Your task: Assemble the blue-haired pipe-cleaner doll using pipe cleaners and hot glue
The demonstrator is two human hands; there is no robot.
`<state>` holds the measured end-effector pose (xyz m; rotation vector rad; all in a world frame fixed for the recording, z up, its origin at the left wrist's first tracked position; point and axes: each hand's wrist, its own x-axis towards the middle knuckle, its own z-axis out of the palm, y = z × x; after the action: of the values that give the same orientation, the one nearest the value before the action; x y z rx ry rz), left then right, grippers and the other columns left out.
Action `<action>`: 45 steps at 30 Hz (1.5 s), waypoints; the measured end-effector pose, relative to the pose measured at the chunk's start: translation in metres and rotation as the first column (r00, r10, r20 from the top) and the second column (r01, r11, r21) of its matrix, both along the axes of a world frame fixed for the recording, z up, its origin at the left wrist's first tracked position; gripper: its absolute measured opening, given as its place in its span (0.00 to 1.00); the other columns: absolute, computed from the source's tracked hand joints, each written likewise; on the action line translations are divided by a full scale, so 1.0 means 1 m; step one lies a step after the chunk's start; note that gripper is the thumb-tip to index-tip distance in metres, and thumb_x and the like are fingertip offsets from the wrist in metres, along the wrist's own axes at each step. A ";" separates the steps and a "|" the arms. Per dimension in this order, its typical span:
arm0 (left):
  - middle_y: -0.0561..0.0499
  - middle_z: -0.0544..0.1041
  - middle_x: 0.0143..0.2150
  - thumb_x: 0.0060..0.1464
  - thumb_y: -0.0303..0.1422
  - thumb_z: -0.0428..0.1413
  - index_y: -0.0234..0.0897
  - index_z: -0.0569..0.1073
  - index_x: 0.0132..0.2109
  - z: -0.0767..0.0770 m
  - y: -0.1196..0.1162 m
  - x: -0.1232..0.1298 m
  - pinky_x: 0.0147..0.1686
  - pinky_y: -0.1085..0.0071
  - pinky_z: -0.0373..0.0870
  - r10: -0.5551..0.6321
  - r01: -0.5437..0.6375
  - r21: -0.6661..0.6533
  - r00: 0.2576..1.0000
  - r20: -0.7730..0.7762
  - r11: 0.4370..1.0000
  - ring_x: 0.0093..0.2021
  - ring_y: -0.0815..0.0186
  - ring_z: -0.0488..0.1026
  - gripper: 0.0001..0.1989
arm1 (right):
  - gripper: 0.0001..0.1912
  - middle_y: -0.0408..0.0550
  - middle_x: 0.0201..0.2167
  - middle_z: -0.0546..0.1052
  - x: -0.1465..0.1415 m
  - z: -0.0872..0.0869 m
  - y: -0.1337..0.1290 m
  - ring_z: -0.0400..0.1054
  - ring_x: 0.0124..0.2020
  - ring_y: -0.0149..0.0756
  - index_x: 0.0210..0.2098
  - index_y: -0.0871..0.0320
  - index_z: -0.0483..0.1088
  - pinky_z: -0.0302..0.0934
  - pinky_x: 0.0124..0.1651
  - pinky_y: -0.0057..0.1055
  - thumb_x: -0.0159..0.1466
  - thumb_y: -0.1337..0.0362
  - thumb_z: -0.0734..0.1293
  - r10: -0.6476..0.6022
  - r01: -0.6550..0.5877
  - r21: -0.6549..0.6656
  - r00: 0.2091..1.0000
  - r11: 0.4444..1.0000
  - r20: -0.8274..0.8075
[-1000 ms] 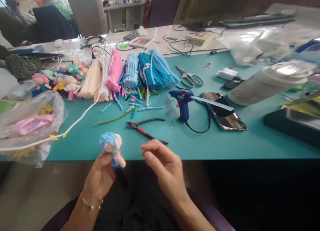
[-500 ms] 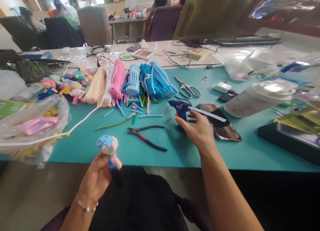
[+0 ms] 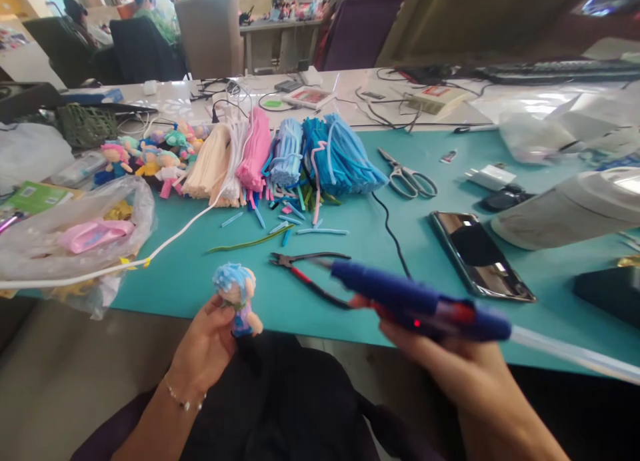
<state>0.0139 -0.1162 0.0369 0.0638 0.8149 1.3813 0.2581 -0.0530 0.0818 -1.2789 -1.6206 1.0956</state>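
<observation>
My left hand (image 3: 206,344) holds a small doll (image 3: 239,301) with light blue hair and a purple and blue body, near the table's front edge. In my right hand (image 3: 450,361) is a dark blue glue gun (image 3: 420,304) with a red light lit; its nozzle points left toward the doll, the two apart. A clear glue stick (image 3: 570,351) juts from its back. Behind the nozzle lie red and black pliers (image 3: 313,284). A green strip (image 3: 250,240) and short blue pieces (image 3: 323,232) lie farther back on the teal mat (image 3: 190,281).
Bundles of pipe cleaners (image 3: 330,154) stand behind, beside several small dolls (image 3: 145,154). Scissors (image 3: 407,174), a phone (image 3: 480,254) and a white cup (image 3: 565,208) are at the right. A plastic bag (image 3: 95,228) and white cable (image 3: 185,229) are left. People sit in the background.
My right hand has closed on the glue gun and lifted it off the mat, nearer to me. My left hand still holds the doll. The view has shifted slightly.
</observation>
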 end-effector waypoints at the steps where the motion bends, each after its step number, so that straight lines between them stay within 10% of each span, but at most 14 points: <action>1: 0.51 0.78 0.32 0.36 0.26 0.69 0.33 0.77 0.36 0.001 0.000 0.000 0.28 0.70 0.73 -0.010 0.010 0.002 1.000 0.008 1.000 0.26 0.68 0.74 0.16 | 0.06 0.47 0.24 0.74 -0.003 0.001 -0.010 0.68 0.25 0.37 0.31 0.56 0.72 0.63 0.26 0.30 0.57 0.60 0.67 0.125 -0.124 -0.014 0.992 0.992 0.007; 5: 0.52 0.79 0.33 0.36 0.24 0.69 0.34 0.77 0.36 0.003 0.002 0.002 0.29 0.72 0.74 -0.062 0.060 0.026 0.996 0.057 0.998 0.27 0.68 0.75 0.16 | 0.11 0.45 0.23 0.70 -0.015 -0.001 -0.021 0.63 0.23 0.33 0.25 0.57 0.67 0.59 0.25 0.28 0.61 0.58 0.65 0.385 -0.386 0.000 0.921 0.923 0.052; 45: 0.54 0.76 0.27 0.40 0.22 0.64 0.33 0.74 0.33 0.008 0.006 0.012 0.31 0.70 0.74 -0.137 0.136 0.025 0.990 0.029 0.990 0.25 0.68 0.75 0.11 | 0.16 0.40 0.18 0.65 -0.025 -0.005 -0.008 0.57 0.20 0.29 0.23 0.58 0.66 0.52 0.22 0.26 0.59 0.53 0.69 0.405 -0.399 -0.072 0.908 0.914 0.110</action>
<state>0.0262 -0.1099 0.0447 0.1137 0.7555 1.2596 0.2334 -0.0613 0.0765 -1.0823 -2.0238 1.3290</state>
